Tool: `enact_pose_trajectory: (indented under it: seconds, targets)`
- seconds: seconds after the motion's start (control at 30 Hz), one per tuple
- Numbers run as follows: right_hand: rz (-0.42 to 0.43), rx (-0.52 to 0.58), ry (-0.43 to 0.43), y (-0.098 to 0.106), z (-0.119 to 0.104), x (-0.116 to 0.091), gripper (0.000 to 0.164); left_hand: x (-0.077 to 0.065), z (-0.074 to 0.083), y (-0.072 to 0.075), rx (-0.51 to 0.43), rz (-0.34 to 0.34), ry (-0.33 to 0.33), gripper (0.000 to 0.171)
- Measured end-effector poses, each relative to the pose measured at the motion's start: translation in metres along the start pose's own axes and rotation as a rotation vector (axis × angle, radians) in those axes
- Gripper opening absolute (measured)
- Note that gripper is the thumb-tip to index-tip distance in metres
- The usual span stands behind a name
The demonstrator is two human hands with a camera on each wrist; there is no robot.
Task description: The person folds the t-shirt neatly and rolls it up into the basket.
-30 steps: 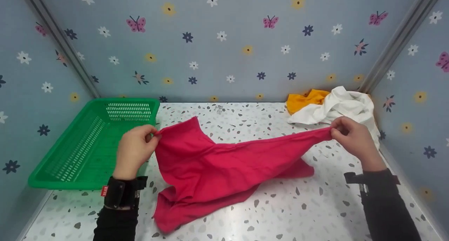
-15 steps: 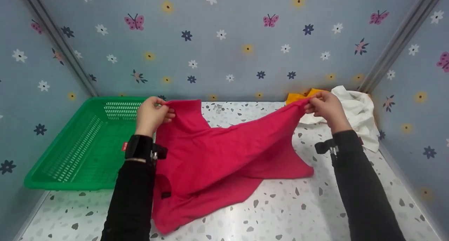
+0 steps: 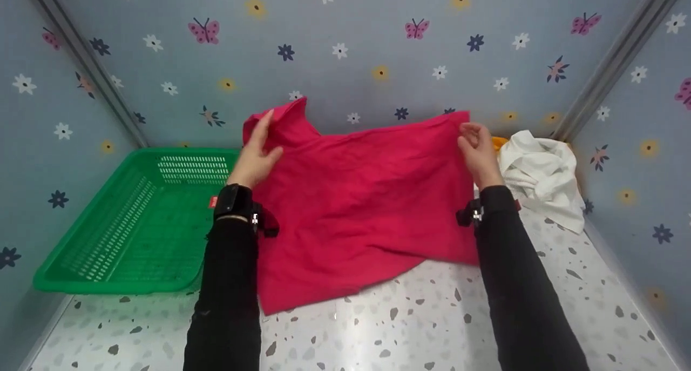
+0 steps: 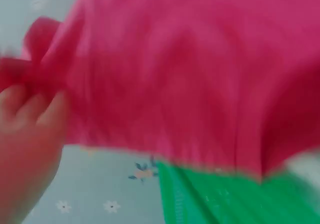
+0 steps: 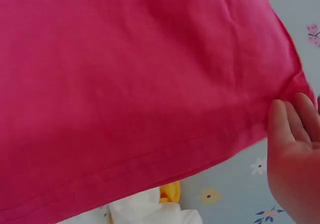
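Near the back edge of the worktop point(image 3: 367, 328), one red garment point(image 3: 367, 193) spans lengthwise between left hand point(image 3: 253, 157), straight-fingered, merely touching its sleeve point(image 3: 291, 120), and right hand point(image 3: 479, 154), loosely bent at the hem corner point(image 3: 461, 118), grip unclear.

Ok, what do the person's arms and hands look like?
Long black sleeves, with a black strap and silvery fittings at each wrist; a small red tag shows beside the left strap. The left hand and right hand are bare.
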State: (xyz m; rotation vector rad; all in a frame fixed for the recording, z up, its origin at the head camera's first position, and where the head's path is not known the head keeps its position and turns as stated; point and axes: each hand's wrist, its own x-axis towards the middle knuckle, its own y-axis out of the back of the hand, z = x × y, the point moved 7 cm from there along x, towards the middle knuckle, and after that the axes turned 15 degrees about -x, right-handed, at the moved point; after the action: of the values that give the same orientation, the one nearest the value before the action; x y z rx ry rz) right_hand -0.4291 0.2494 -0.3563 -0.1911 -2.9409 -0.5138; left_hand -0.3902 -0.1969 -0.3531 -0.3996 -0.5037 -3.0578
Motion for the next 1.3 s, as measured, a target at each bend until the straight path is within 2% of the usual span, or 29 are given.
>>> enact_pose_trajectory:
  seconds: [0.07, 0.1, 0.2, 0.33, 0.57, 0.7, 0.77, 1.03, 1.3]
  targets:
    - [-0.116, -0.091, 0.041, -0.012, 0.010, -0.003, 0.047, -0.004, -0.016, -0.013, 0.054, -0.155, 0.058, 0.074]
    - [-0.168, -0.133, 0.045, -0.017, 0.018, -0.004, 0.050, -0.008, -0.026, -0.017, 0.104, -0.204, 0.102, 0.076]
    - [-0.284, -0.246, 0.027, -0.027, 0.034, -0.013, 0.053, -0.016, -0.048, -0.021, 0.197, -0.267, 0.161, 0.070]
    - [-0.346, -0.315, -0.012, -0.028, 0.044, -0.020, 0.050, -0.022, -0.062, -0.019, 0.250, -0.263, 0.177, 0.060]
    - [-0.376, -0.400, -0.017, -0.022, 0.072, -0.014, 0.051, -0.031, -0.070, -0.017, 0.355, -0.258, 0.209, 0.049]
    - [-0.389, -0.455, 0.028, -0.020, 0.075, -0.018, 0.049, -0.035, -0.072, -0.016, 0.379, -0.261, 0.213, 0.046]
    - [-0.391, -0.475, 0.057, -0.018, 0.075, -0.020, 0.047, -0.038, -0.071, -0.017, 0.403, -0.258, 0.189, 0.044]
    - [-0.435, -0.643, 0.169, -0.016, 0.077, -0.032, 0.042, -0.049, -0.070, -0.032, 0.498, -0.321, 0.253, 0.042]
    - [-0.491, -0.707, 0.237, -0.010, 0.075, -0.057, 0.041, -0.069, -0.065, -0.045, 0.613, -0.321, 0.267, 0.034]
